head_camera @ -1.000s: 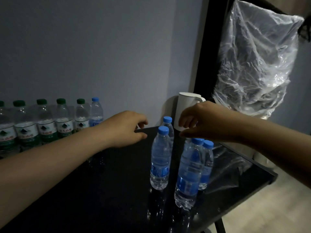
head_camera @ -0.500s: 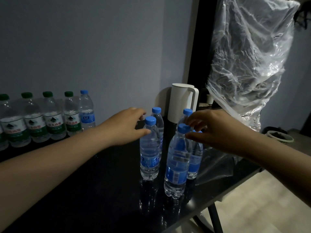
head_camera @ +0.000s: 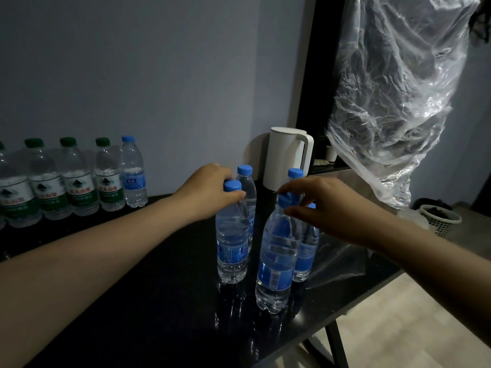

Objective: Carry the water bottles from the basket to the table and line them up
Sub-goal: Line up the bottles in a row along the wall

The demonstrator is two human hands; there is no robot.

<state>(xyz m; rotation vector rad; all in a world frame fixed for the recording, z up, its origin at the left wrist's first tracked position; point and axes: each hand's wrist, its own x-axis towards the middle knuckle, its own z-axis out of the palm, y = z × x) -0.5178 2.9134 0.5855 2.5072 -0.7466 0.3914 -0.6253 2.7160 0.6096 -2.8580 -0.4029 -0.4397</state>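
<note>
Several blue-capped water bottles stand clustered on the black table [head_camera: 132, 301]. My left hand [head_camera: 210, 189] grips the neck of the front-left bottle [head_camera: 231, 243], thumb just under its cap. My right hand [head_camera: 326, 205] pinches the cap of the front-right bottle [head_camera: 276, 261] between thumb and fingers. Both bottles stand upright on the table. Behind them are a third bottle [head_camera: 245, 173] and a fourth [head_camera: 295, 172], and my right hand partly hides one more bottle [head_camera: 305, 251]. A row of green-capped bottles [head_camera: 77, 181] with one blue-capped bottle [head_camera: 132, 179] lines the back left by the wall.
A white kettle [head_camera: 287, 158] stands at the table's back corner. A large crumpled clear plastic bag [head_camera: 398, 102] hangs over a dark frame at right. A small mesh basket [head_camera: 438, 220] sits low at far right. The table's right edge runs close to the clustered bottles.
Both hands have come down from hovering over the cluster onto the two front bottles. The left now holds one neck and the right pinches the other cap.
</note>
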